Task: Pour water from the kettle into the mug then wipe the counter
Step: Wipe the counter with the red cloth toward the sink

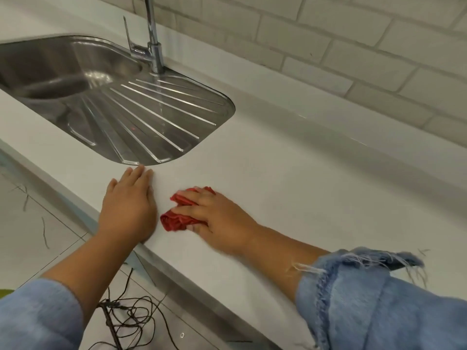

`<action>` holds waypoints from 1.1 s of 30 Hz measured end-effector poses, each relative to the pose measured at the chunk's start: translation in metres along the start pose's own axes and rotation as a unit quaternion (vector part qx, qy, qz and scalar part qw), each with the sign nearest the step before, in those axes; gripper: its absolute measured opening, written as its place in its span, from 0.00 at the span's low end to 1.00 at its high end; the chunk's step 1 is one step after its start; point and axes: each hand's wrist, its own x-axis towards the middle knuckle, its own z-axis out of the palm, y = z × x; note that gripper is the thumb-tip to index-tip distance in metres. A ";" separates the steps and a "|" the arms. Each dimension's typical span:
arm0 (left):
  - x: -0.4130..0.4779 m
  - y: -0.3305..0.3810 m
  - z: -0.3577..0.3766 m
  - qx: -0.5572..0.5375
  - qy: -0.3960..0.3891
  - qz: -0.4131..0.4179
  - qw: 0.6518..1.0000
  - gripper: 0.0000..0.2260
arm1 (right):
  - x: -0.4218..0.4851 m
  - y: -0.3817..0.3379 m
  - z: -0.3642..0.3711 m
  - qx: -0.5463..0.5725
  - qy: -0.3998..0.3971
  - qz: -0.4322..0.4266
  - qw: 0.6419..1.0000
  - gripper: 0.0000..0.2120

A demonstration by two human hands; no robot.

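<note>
Wiping was in hand: the right grip (219,219) pinched one red cloth (175,221) on the worktop (290,160), at five o'clock from the one sink (151,117). The left grip (129,210) lay spread flat at the cloth's nine o'clock. The next move wanted a sweep towards three o'clock, I judged. No kettle or mug showed.
</note>
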 end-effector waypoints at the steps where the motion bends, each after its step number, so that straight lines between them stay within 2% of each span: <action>1: -0.001 -0.001 -0.001 -0.003 0.003 0.000 1.000 0.20 | 0.011 0.002 -0.001 0.012 0.004 0.027 1.000 0.20; 4: 0.000 -0.001 -0.002 -0.011 0.008 0.000 1.000 0.20 | 0.002 0.006 -0.011 0.088 0.028 0.062 0.994 0.20; 8: 0.000 0.000 0.000 -0.012 0.015 -0.003 1.000 0.20 | -0.089 0.023 -0.041 0.104 0.037 0.032 0.993 0.19; 11: 0.000 0.001 0.002 -0.011 0.016 -0.009 1.000 0.20 | -0.173 0.048 -0.072 0.039 0.042 0.042 0.997 0.19; 14: 0.002 0.002 0.003 -0.008 0.020 -0.009 1.000 0.19 | -0.232 0.072 -0.084 -0.095 -0.039 0.027 0.994 0.21; 16: 0.002 0.003 0.003 -0.005 0.022 -0.008 1.000 0.19 | -0.242 0.080 -0.077 -0.136 -0.075 0.020 0.988 0.23; 19: 0.002 0.003 0.003 -0.006 0.024 -0.014 1.000 0.19 | -0.202 0.074 -0.061 -0.109 -0.068 0.031 0.991 0.23; 25: 0.000 0.002 0.004 -0.018 0.032 -0.019 0.999 0.19 | -0.042 0.052 -0.026 -0.009 -0.036 -0.013 0.999 0.22; 28: 0.001 0.000 0.005 -0.024 0.035 -0.022 0.999 0.19 | 0.028 0.050 -0.013 0.030 -0.009 0.007 0.999 0.21; 33: 0.001 -0.002 0.006 -0.029 0.046 -0.021 0.998 0.18 | 0.109 0.063 -0.001 0.033 0.024 0.035 0.999 0.20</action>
